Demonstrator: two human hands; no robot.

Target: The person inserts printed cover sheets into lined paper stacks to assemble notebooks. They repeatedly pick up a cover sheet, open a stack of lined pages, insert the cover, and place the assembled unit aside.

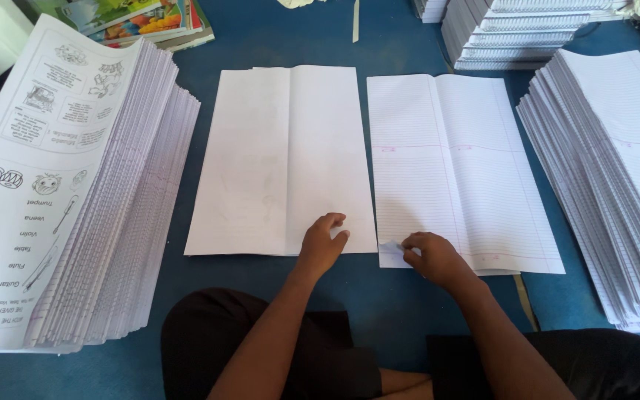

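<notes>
While the left hand (322, 243) is resting with curled fingers on the lower right corner of the plain white sheets (283, 159), the right hand (431, 257) is pinching the lower left corner of the lined sheets (457, 170), where a small bit of paper is lifting between thumb and fingertips. The hands are sitting near each other but not touching. Both sets of sheets are lying side by side on the blue surface (379, 296). A tall printed stack (61, 192) is standing on the left, its lower edge cut off by the frame. A lined stack (616, 185) is running out of view on the right. More stacks (512, 33) are lying at the top, partly cropped.
</notes>
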